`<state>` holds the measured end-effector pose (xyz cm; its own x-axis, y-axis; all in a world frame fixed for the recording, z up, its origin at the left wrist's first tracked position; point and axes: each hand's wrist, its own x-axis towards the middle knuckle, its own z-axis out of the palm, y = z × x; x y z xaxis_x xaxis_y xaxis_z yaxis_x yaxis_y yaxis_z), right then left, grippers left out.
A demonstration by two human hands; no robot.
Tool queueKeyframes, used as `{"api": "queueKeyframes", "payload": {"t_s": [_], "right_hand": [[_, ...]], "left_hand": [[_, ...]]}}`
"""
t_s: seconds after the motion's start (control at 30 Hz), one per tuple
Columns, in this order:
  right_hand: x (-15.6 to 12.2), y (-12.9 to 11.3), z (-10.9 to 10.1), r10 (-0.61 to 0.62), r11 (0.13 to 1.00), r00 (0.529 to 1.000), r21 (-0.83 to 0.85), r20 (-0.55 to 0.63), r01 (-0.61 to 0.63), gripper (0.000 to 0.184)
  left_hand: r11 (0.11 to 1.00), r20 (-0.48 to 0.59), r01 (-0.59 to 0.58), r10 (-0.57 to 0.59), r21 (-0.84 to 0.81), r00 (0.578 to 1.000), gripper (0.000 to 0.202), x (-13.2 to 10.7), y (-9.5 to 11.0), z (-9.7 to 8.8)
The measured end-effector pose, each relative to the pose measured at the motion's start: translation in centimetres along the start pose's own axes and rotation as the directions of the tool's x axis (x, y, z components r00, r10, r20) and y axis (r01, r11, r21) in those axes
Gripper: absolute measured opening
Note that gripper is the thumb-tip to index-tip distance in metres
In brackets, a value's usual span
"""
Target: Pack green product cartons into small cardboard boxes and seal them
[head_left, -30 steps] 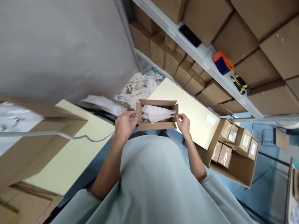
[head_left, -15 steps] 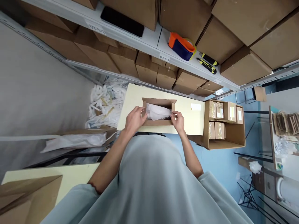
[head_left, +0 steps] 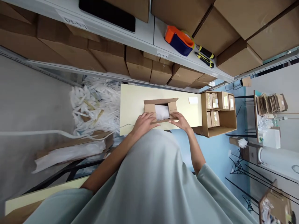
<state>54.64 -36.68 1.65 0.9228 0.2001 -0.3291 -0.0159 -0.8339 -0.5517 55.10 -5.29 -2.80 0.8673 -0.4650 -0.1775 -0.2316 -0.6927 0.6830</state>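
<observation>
A small cardboard box (head_left: 161, 101) lies on the pale yellow tabletop in front of me, with its two short end flaps folded inward. White wrapping (head_left: 162, 112) shows through the gap between them; what it covers is hidden. My left hand (head_left: 144, 123) grips the near left corner, fingers over the left flap and thumb along the front side. At the near right corner my right hand (head_left: 181, 120) holds the box, its fingers on the right flap and thumb on the front side. The long back flap stands up.
A larger carton (head_left: 224, 132) with several small taped boxes stands right of the table (head_left: 133, 96). White paper scraps (head_left: 95, 105) are heaped at left. Above, a shelf carries a tape dispenser (head_left: 179, 40), cutters (head_left: 205, 59), a black phone-like slab (head_left: 107, 14) and cartons.
Both short end flaps have been folded inward over the white wrapping. My hands have shifted to the box's near corners. The camera view has moved a little.
</observation>
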Motion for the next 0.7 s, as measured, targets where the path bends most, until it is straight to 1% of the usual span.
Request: {"api": "queueKeyframes", "payload": {"t_s": [0.07,0.1,0.13,0.17,0.23,0.27,0.3,0.33,0.37,0.4,0.43,0.5,0.57,0.6,0.63,0.7], "right_hand": [[0.4,0.7,-0.3,0.03,0.998,0.998,0.048,-0.053,-0.027,0.046],[0.8,0.9,-0.4,0.06,0.997,0.994,0.047,-0.089,-0.056,0.044],[1.4,1.2,-0.4,0.097,0.995,0.987,0.033,-0.128,-0.093,0.045],[2.0,1.3,-0.4,0.131,0.991,0.978,0.014,-0.165,-0.131,0.05],[3.5,1.5,-0.4,0.174,0.983,0.961,-0.019,-0.216,-0.182,0.072],[4.3,1.4,-0.5,0.178,0.982,0.958,-0.026,-0.226,-0.188,0.086],[5.0,1.4,-0.7,0.168,0.983,0.959,-0.031,-0.228,-0.18,0.098],[5.6,1.3,-0.9,0.146,0.987,0.964,-0.041,-0.221,-0.158,0.106],[6.1,1.3,-1.2,0.113,0.99,0.972,-0.057,-0.205,-0.127,0.109],[6.5,1.3,-1.6,0.074,0.993,0.98,-0.079,-0.184,-0.09,0.109],[6.8,1.3,-2.0,0.034,0.993,0.987,-0.104,-0.159,-0.051,0.103],[7.1,1.7,-2.6,-0.026,0.99,0.994,-0.144,-0.105,0.011,0.08],[7.1,2.3,-3.0,-0.041,0.991,0.998,-0.133,-0.046,0.034,0.052],[7.1,2.7,-3.0,-0.035,0.995,0.999,-0.099,-0.014,0.033,0.042],[7.1,3.1,-3.0,-0.022,0.999,1.0,-0.044,0.019,0.023,0.037],[7.2,3.7,-2.6,0.013,0.994,0.997,0.111,0.082,-0.022,0.035]], "left_hand": [[0.999,-0.026,0.01,-0.011,-0.041,1.0,0.044,0.8,-0.2,-0.5],[0.998,-0.058,0.034,-0.037,-0.054,0.998,0.05,1.2,-0.2,-0.6],[0.995,-0.104,0.073,-0.079,-0.062,0.991,0.059,1.5,-0.1,-0.8],[0.99,-0.16,0.121,-0.131,-0.066,0.978,0.071,1.9,0.0,-0.9],[0.976,-0.267,0.207,-0.219,-0.072,0.939,0.097,2.5,0.4,-1.0],[0.972,-0.3,0.226,-0.236,-0.07,0.924,0.106,2.8,0.6,-1.1],[0.972,-0.318,0.225,-0.233,-0.062,0.919,0.11,3.1,0.7,-1.2],[0.976,-0.323,0.211,-0.215,-0.048,0.922,0.11,3.3,0.8,-1.3],[0.981,-0.321,0.191,-0.19,-0.031,0.928,0.106,3.5,0.8,-1.3],[0.985,-0.314,0.172,-0.168,-0.014,0.934,0.1,3.6,0.7,-1.3],[0.987,-0.306,0.16,-0.153,-0.002,0.94,0.091,3.6,0.5,-1.3],[0.987,-0.284,0.162,-0.155,0.001,0.946,0.066,3.3,0.2,-0.9],[0.98,-0.276,0.195,-0.196,-0.031,0.941,0.044,2.9,0.0,-0.1],[0.973,-0.288,0.223,-0.232,-0.062,0.929,0.038,2.7,0.0,0.4],[0.96,-0.309,0.258,-0.279,-0.106,0.909,0.036,2.5,0.1,0.9],[0.918,-0.347,0.328,-0.389,-0.222,0.854,0.037,2.5,0.3,1.9]]}}
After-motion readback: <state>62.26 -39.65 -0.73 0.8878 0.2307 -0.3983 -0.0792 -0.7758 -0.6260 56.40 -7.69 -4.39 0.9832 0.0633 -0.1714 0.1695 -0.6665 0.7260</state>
